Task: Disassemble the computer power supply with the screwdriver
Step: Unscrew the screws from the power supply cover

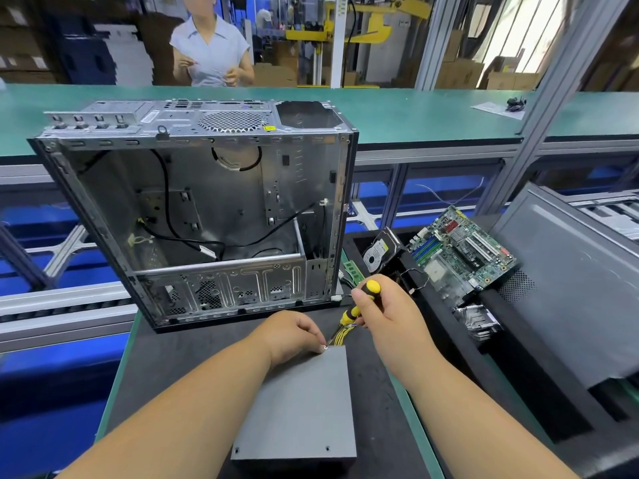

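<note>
The left hand (294,335) is pinching a small silver screw (325,347) at the far corner of the flat grey metal power supply box (301,406), which is lying on the dark mat (179,368) before the open case (207,216). The right hand (383,311) is gripping the yellow-and-black screwdriver (359,304), its tip slanting down toward that corner beside the yellow wires (340,337).

1 head-worn view is provided, directed forward and down over the bench (145,368). The hands are seen close at the lower edge; the open case (193,209) is framed beyond.
</note>
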The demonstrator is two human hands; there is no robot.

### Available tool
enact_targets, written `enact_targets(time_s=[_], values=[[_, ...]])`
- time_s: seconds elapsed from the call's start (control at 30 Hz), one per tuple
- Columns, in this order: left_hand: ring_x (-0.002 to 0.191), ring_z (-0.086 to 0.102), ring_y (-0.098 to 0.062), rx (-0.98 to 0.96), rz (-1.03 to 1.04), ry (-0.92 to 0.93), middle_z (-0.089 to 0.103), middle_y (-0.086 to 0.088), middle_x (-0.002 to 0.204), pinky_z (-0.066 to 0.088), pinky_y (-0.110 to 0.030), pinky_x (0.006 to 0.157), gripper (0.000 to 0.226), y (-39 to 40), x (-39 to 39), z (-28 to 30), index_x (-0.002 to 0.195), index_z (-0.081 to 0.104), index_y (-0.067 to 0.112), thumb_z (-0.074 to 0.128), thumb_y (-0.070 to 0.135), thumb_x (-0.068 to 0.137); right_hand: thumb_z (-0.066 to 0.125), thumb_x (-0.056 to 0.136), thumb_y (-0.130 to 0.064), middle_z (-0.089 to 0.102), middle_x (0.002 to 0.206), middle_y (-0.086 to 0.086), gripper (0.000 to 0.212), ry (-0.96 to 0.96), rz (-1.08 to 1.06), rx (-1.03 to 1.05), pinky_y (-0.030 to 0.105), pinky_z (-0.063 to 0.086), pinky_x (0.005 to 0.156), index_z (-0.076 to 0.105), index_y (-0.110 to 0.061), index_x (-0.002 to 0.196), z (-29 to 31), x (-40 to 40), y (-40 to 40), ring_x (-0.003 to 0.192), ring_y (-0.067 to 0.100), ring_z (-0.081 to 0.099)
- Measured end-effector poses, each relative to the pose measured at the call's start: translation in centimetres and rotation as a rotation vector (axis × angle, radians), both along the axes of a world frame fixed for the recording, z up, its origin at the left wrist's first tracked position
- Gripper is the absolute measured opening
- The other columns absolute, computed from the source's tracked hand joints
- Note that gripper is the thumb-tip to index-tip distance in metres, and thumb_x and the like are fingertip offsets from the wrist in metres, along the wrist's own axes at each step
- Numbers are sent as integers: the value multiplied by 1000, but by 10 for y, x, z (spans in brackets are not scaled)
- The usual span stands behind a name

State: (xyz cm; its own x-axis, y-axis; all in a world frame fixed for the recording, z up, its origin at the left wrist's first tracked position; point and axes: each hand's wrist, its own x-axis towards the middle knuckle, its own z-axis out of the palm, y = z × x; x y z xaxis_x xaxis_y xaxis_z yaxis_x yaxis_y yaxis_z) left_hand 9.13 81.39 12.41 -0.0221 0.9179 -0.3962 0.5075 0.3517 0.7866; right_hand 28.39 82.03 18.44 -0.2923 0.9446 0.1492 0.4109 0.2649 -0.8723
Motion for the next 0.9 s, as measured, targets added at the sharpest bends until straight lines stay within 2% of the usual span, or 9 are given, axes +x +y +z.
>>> enact_targets(time_s=[0.2,0.4,0.53,0.63,0.7,0.77,0.9], values=[[76,65,-2,13,-6,2,75,10,79,52,-24,80,9,0,0,1,72,78,28,79,19,71,52,98,-35,61,88,0,15,-19,13,21,46,54,80,54,-25,87,3,-1,-1,85,20,63],[77,65,-4,17,-6,-4,75,9,79,52,-22,79,8,0,0,1,73,78,26,79,19,72,51,99,-34,59,88,1,17,-49,46,41,48,54,81,54,-21,88,5,-2,-3,85,20,61],[80,66,-8,11,-10,-5,76,6,82,53,-27,84,7,-1,0,3,74,79,24,79,17,72,51,100,-34,59,89,1,16,-64,45,38,47,53,82,54,-22,89,6,-2,-3,86,20,61],[80,65,-8,14,-12,-8,76,6,82,52,-27,84,7,-1,0,3,74,79,24,79,17,73,51,100,-34,59,90,-4,14,-114,67,65,38,53,77,55,-24,91,7,-1,-2,85,13,59],[80,66,-7,16,-12,-8,76,7,81,52,-26,84,8,-1,0,3,73,79,26,79,18,73,53,99,-34,59,88,-9,9,-167,92,106,24,46,70,54,-28,92,9,-1,-1,80,6,56],[80,65,-6,14,-11,-4,75,8,80,52,-26,83,7,-1,0,3,73,79,26,79,19,73,54,98,-33,57,85,-10,5,-212,112,125,16,37,63,52,-30,94,9,-1,0,75,2,53],[80,65,-7,18,-16,-12,75,8,79,52,-30,86,10,-1,0,4,70,78,27,79,17,73,56,97,-29,57,87,-11,12,-238,144,103,18,41,60,47,-33,104,13,1,-1,73,3,55]])
